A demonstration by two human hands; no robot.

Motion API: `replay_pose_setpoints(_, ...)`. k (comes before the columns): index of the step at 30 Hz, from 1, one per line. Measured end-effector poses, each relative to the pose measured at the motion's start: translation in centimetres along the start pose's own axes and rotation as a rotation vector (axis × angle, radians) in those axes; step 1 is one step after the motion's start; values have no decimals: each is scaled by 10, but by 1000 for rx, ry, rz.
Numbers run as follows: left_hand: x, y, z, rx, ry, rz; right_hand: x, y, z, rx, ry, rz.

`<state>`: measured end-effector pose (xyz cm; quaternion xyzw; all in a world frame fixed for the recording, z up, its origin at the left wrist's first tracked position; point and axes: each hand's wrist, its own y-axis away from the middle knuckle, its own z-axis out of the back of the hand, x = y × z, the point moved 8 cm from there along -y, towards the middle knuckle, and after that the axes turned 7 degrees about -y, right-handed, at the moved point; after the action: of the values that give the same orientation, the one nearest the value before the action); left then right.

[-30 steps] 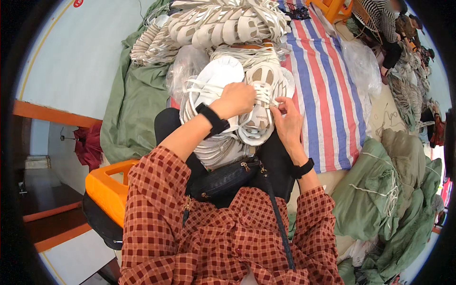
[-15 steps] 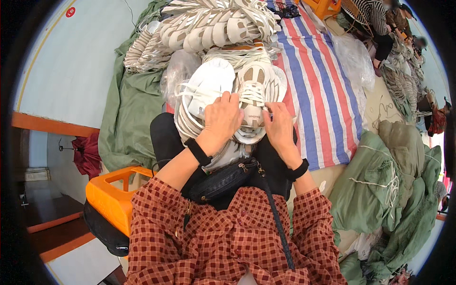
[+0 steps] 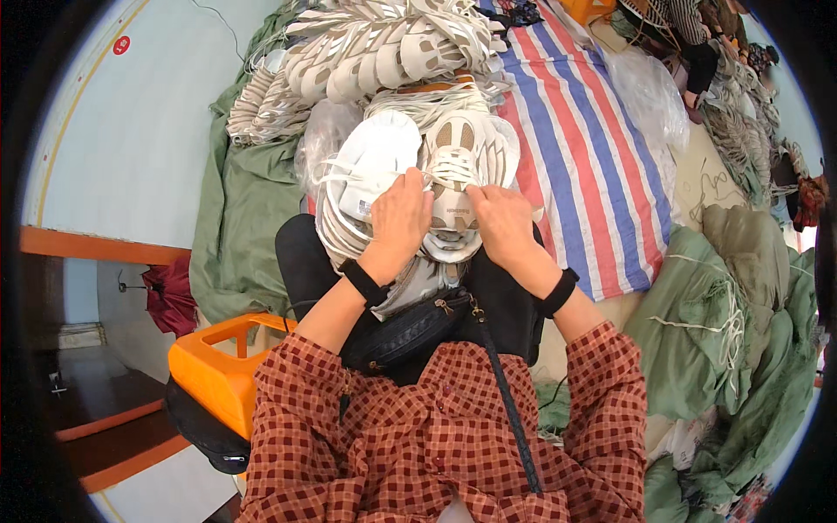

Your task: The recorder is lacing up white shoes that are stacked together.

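I have a white and beige shoe upper (image 3: 453,166) on my lap, just beyond my fingertips, with its tongue pointing toward me. My left hand (image 3: 399,218) lies on its left side, fingers curled and pinching the white lace (image 3: 349,170) where it crosses to the upper. My right hand (image 3: 501,222) sits on the near right edge of the same upper, fingers bent down over it and gripping it. The two hands are close together, with the tongue between them. Under and left of the upper lies a stack of similar flat uppers (image 3: 366,166) with loose laces. Farther off is a big heap of more uppers (image 3: 375,52). To the right lies a striped sheet (image 3: 593,166); on my near left stands an orange plastic stool (image 3: 218,375).
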<state>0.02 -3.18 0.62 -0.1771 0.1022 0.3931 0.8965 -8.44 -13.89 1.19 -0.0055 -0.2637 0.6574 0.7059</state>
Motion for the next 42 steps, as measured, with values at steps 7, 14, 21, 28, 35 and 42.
replay_pose_setpoints(7,14,-1,-6,-17,131,52,21,-5,5,49,70,270)
replay_pose_setpoints(14,45,-4,-24,123,595,241,-1,2,-26,4,-763,-345)
replay_pose_setpoints(21,46,-16,-33,169,411,279,-5,-19,-43,15,-775,-426)
replay_pose_setpoints(28,39,-15,-31,112,371,227,8,-27,-30,-60,-258,-213)
replay_pose_setpoints(35,54,-23,35,-54,489,199,47,34,57,139,-374,32)
replay_pose_setpoints(42,-21,-37,10,35,22,-309,33,32,27,84,-998,-183)
